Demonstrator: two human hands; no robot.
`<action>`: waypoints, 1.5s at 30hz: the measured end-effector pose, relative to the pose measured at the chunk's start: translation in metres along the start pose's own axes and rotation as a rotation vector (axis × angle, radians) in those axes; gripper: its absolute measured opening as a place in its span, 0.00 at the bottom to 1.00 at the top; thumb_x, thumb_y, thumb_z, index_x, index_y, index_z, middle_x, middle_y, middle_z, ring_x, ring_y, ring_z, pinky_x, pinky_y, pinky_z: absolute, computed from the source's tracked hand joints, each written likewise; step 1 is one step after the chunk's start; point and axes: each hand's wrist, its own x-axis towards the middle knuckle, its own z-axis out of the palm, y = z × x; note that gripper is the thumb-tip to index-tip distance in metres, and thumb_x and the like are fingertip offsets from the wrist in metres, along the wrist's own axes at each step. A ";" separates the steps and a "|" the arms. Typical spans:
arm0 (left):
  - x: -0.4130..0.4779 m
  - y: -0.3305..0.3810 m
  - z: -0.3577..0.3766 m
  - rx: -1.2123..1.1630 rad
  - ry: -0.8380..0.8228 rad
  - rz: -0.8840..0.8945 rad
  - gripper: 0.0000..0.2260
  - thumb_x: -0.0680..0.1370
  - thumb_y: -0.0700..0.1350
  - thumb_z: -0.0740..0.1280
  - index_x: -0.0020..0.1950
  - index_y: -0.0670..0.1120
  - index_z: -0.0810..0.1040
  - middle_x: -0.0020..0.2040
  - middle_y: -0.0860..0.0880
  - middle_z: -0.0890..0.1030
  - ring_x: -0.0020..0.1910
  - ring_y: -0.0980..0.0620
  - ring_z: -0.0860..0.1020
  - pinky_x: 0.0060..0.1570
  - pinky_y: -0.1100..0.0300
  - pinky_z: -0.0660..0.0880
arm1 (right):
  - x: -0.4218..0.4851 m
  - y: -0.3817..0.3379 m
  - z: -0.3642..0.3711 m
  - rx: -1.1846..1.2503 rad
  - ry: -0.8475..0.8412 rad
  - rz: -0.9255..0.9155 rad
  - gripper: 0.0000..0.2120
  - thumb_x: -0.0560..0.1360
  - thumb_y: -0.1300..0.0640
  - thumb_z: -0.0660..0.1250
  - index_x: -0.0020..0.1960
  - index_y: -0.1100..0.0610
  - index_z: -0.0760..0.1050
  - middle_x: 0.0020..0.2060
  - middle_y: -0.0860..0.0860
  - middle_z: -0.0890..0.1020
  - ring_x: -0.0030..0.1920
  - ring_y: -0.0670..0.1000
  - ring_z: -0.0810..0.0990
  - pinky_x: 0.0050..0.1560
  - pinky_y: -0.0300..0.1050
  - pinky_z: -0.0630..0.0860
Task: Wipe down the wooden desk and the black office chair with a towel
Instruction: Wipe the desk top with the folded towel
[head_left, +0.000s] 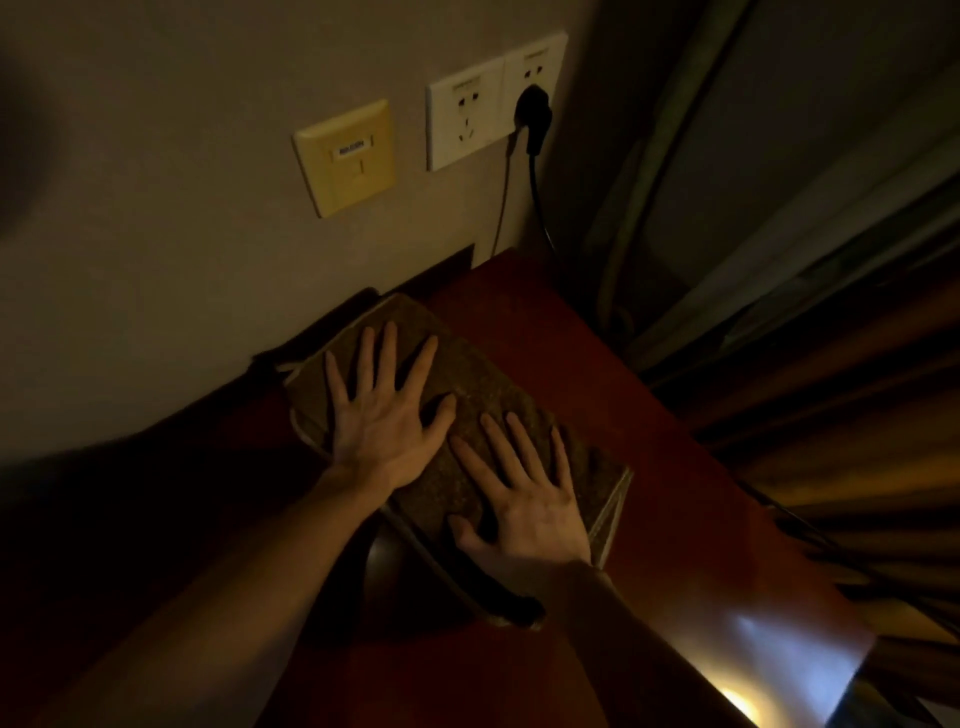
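While both hands lie flat on it, the towel (483, 374) sits folded on the red-brown counter (597, 364), under the palms and reaching just past the fingertips toward the wall. Left hand (384, 426): fingers (387, 353) straight and spread, pressing down, gripping nothing. Right hand (524, 509): same, splayed flat, nearer the counter's right edge. The towel looks soft, light and limp, thick terry; it should drag under flat-palm pressure on polished wood without much bunching. Folded edges just beside the right little finger and behind the left wrist could flap open. To lift it, pinch a folded edge or scrunch the middle. Wall sockets (493, 104) and a black plug (532, 111) sit well beyond the fingertips; steer clear of them.
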 end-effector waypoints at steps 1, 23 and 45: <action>0.012 0.003 -0.001 0.007 0.002 0.007 0.35 0.77 0.70 0.37 0.83 0.60 0.40 0.84 0.44 0.42 0.82 0.42 0.39 0.76 0.30 0.41 | 0.007 0.005 -0.001 -0.001 0.011 0.016 0.37 0.79 0.28 0.50 0.83 0.40 0.42 0.84 0.47 0.43 0.82 0.52 0.37 0.79 0.69 0.42; 0.181 0.068 -0.002 -0.090 0.138 0.129 0.29 0.84 0.56 0.50 0.82 0.45 0.59 0.83 0.41 0.55 0.83 0.44 0.50 0.80 0.45 0.54 | 0.140 0.109 -0.021 0.048 0.145 0.134 0.38 0.76 0.29 0.50 0.83 0.41 0.49 0.84 0.46 0.49 0.83 0.50 0.40 0.80 0.64 0.43; -0.054 0.038 0.000 -0.026 -0.021 0.058 0.33 0.79 0.68 0.40 0.83 0.61 0.45 0.85 0.47 0.48 0.83 0.44 0.44 0.77 0.33 0.40 | -0.052 0.010 0.000 -0.021 -0.068 0.069 0.39 0.79 0.28 0.46 0.82 0.41 0.34 0.82 0.48 0.34 0.80 0.53 0.28 0.78 0.67 0.35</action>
